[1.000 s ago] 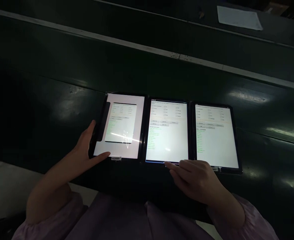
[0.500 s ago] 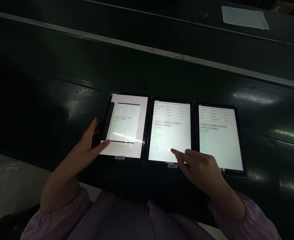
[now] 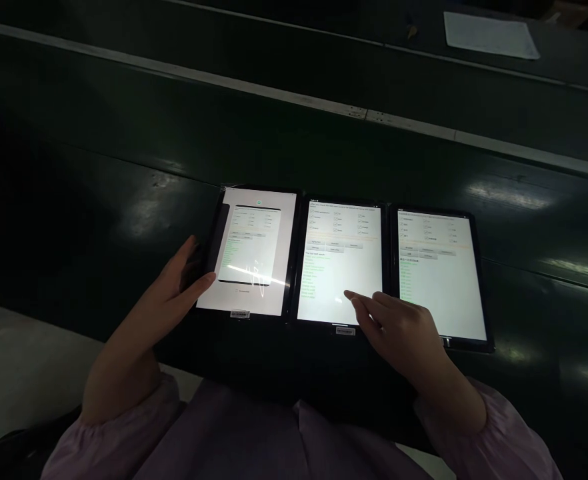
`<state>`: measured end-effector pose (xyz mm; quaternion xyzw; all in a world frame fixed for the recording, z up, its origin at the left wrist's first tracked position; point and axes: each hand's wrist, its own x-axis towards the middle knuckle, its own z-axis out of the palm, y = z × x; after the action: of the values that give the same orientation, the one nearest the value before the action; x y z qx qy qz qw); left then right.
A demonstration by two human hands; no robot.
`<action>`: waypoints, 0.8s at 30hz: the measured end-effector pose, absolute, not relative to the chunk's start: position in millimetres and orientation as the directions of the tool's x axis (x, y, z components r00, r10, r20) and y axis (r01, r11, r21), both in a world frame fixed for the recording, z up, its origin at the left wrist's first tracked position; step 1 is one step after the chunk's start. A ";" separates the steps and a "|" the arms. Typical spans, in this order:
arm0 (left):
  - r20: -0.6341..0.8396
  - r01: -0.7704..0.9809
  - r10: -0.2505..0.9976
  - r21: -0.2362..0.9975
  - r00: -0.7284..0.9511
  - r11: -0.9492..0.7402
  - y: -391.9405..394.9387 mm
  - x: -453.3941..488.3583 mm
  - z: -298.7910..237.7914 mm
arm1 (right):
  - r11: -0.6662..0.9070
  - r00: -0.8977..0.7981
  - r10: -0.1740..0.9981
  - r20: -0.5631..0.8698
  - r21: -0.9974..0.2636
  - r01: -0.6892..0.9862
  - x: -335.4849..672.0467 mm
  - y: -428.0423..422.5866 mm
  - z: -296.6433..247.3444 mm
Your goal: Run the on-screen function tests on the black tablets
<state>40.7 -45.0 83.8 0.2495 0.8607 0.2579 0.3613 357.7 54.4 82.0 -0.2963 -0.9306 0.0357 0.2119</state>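
Three tablets with lit screens lie side by side on a dark green tabletop. My left hand is at the lower left corner of the left tablet, thumb over its edge and fingers spread apart alongside; it does not grasp the tablet. That screen shows a shrunken app window and a scribbled white mark. My right hand points its index finger at the lower part of the middle tablet, the other fingers curled, holding nothing. Whether the fingertip touches the glass I cannot tell. Part of the right tablet is hidden behind this hand.
Small barcode labels stick out below the left tablet and the middle one. A pale metal strip crosses the tabletop beyond them. Farther back lie a white sheet and a small yellowish object.
My left thumb has drawn back slightly to the left on the left tablet. My right index fingertip has shifted a little up the middle screen. The tablets have stayed in place.
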 end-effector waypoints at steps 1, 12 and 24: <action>-0.491 0.245 0.618 0.625 -0.615 0.741 -44.9 40.3 83.3 | 0.819 -0.732 0.571 0.372 -0.190 0.542 357.7 54.9 81.7; -0.358 0.280 0.650 0.690 -0.671 0.668 -47.2 39.9 79.9 | 0.810 -0.753 0.562 0.342 -0.412 0.418 361.5 54.6 90.9; -0.013 0.733 0.923 0.603 -0.385 0.314 -55.5 70.9 63.3 | 0.771 -0.745 0.629 0.222 -0.300 0.562 361.8 55.4 87.2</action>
<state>70.9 -55.5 63.3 0.5241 0.7899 0.2612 0.1818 361.8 55.4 87.2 -0.3210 -0.9278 0.1074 0.1567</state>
